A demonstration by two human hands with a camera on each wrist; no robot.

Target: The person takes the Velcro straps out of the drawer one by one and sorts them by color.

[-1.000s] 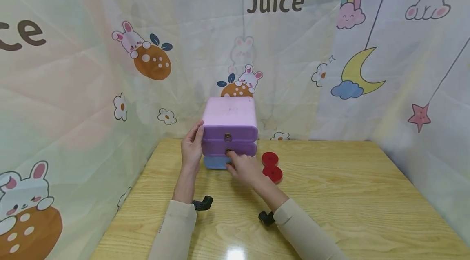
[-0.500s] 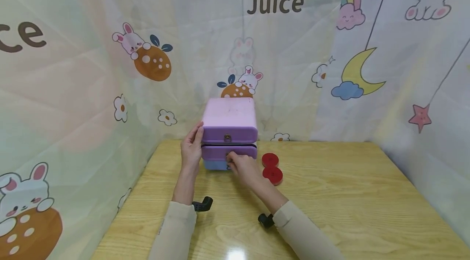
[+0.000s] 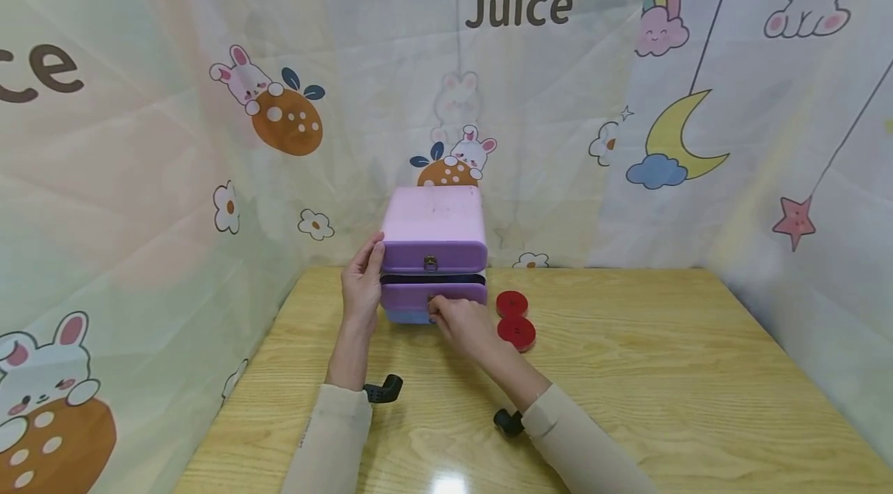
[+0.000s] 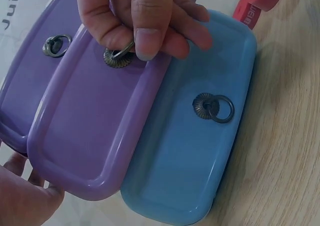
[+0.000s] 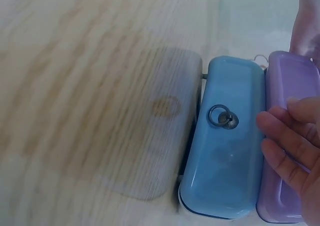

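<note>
A small drawer cabinet with a pink top (image 3: 434,213) stands on the table. Its upper drawer (image 3: 399,257) is purple and closed. The purple middle drawer (image 3: 405,296) sticks out, with a dark gap above its front. Lowest is a light blue drawer (image 4: 170,151) with a metal ring hanging on it. My right hand (image 3: 462,321) pinches the ring pull (image 4: 125,51) of the middle drawer between thumb and finger. On the cabinet's left side rests my left hand (image 3: 361,281), fingers along the side and thumb near the front edge.
Two red round discs (image 3: 516,333) lie on the wooden table (image 3: 628,370) right of the cabinet, one nearer the front. A cartoon-printed cloth (image 3: 544,129) hangs behind and at both sides. Black wrist camera mounts (image 3: 384,389) stick out from the sleeves.
The middle drawer has come out toward me, and the dark gap above it has widened. My right hand has moved slightly toward me with its ring, while the left stays at the cabinet's side.
</note>
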